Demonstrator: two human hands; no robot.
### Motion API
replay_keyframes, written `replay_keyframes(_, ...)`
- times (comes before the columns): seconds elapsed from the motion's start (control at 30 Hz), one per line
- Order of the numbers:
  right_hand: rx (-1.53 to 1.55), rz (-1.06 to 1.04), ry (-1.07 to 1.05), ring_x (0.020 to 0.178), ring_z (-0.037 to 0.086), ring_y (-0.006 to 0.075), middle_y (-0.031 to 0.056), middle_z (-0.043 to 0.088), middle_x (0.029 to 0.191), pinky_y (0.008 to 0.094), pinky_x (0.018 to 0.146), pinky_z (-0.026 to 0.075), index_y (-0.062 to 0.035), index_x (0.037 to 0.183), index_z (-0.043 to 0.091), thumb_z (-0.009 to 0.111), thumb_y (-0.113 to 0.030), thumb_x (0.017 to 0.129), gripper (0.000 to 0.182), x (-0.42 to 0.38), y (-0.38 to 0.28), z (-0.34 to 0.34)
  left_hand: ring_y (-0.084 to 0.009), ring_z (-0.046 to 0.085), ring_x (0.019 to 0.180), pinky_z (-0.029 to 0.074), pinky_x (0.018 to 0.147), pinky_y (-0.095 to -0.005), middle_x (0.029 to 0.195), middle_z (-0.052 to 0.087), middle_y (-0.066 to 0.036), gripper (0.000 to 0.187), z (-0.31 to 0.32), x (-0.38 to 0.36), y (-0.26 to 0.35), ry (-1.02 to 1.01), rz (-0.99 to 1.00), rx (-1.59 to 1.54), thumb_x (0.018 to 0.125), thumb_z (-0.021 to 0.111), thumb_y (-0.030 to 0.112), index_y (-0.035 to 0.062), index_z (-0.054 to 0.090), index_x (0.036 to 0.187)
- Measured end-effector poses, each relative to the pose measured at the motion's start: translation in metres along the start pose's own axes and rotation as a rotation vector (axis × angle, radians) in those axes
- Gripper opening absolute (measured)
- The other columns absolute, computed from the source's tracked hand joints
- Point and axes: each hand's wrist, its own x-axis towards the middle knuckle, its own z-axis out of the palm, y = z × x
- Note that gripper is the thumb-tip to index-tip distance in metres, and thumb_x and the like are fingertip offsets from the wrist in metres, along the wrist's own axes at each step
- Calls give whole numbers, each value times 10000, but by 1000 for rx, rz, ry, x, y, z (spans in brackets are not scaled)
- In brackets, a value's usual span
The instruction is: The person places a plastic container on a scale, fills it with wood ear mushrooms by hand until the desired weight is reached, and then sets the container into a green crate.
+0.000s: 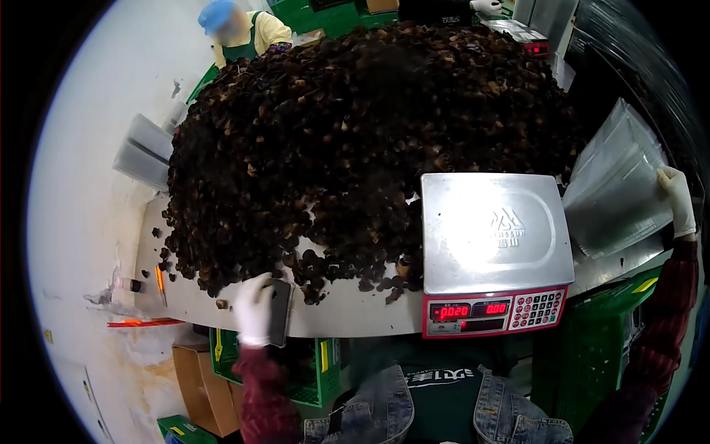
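My left hand (253, 307), in a white glove, is at the table's front edge beside a dark phone (280, 311). It touches or nearly touches the phone's left side; its fingers are blurred. Out at the far right, my gloved right hand (677, 198) has its fingers closed on the outer edge of a stack of clear plastic bags (617, 181). These bags lean next to a red scale (497, 244) with a bare metal plate. Its display reads -0.020. Behind both hands rises a large pile of dark brown, mushroom-like dried pieces (355, 126).
Another person (248, 33) in a blue cap stands behind the pile at upper left. A second scale (536, 48) is at the back right. An orange-handled knife or pen (160, 285) lies at left. Green crates (325, 370) and a cardboard box (200, 388) sit below the table edge.
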Motion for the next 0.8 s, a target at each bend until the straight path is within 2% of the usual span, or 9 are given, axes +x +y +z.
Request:
replay_keyframes(0.13, -112, 45, 194, 529, 356, 45, -65, 430, 585, 235, 494, 276, -63, 662, 521, 547, -293, 936, 359, 9, 34, -5, -265, 614, 677, 482, 590, -333, 742, 609, -102, 134, 100, 48, 99, -15, 282, -80, 799, 700, 131, 58, 689, 911)
replay_keyframes(0.2, 135, 22, 515, 579, 366, 49, -63, 459, 639, 234, 536, 299, -44, 719, 579, 517, -339, 974, 395, 0, 25, -5, -270, 633, 700, 490, 576, -354, 735, 624, -83, 237, 140, 63, 121, -47, 223, 92, 796, 714, 297, 97, 679, 918)
replay_keyframes(0.27, 318, -97, 768, 716, 530, 54, -18, 605, 806, 215, 677, 421, -13, 954, 675, 467, -352, 1006, 402, -2, 43, -14, -257, 640, 705, 491, 577, -364, 731, 628, -77, 212, 166, 73, 128, -136, 196, 278, 779, 715, 285, 125, 675, 911)
replay_keyframes(0.33, 329, -127, 997, 651, 418, 39, -52, 509, 735, 207, 621, 355, -31, 913, 657, 496, -347, 1000, 365, -30, -38, 19, -254, 640, 701, 492, 579, -368, 725, 630, -75, 183, 179, 78, 121, -114, 191, 270, 770, 708, 253, 125, 671, 895)
replay_keyframes(0.4, 116, -155, 907, 695, 429, 44, -43, 494, 740, 182, 671, 365, -7, 885, 633, 552, -326, 974, 341, -64, -101, 44, -250, 640, 697, 493, 581, -373, 719, 632, -72, 156, 179, 80, 113, -103, 170, 284, 762, 702, 221, 125, 668, 880)
replay_keyframes(0.5, -87, -308, 678, 708, 440, 78, -13, 481, 761, 212, 683, 386, 6, 898, 614, 579, -176, 955, 194, -113, -175, 109, -250, 647, 696, 505, 609, -345, 775, 655, -66, 114, 160, 82, 105, -148, -16, -138, 746, 674, 167, 137, 670, 856)
replay_keyframes(0.6, -400, -657, 541, 657, 533, 218, 66, 538, 756, 305, 558, 435, -73, 804, 642, 661, -14, 722, 103, -143, -198, 190, -97, 574, 632, 460, 592, -246, 695, 622, -18, 184, 133, 78, 93, -96, -163, -595, 769, 700, 87, 65, 689, 952)
replay_keyframes(0.67, -461, -633, 324, 624, 508, 245, 77, 468, 682, 362, 522, 410, -96, 740, 609, 689, -90, 714, 84, -159, -199, 242, -46, 540, 668, 423, 603, -187, 755, 614, 29, 158, 99, 68, 88, -86, -301, -833, 804, 672, 7, 25, 684, 960)
replay_keyframes(0.8, -452, -651, -82, 739, 561, 251, 91, 525, 769, 354, 606, 457, -61, 776, 598, 738, -230, 729, 225, -177, -176, 292, -38, 499, 663, 409, 620, -187, 749, 586, 39, 169, 14, 27, 48, 220, -336, -556, 819, 655, -4, 30, 681, 982)
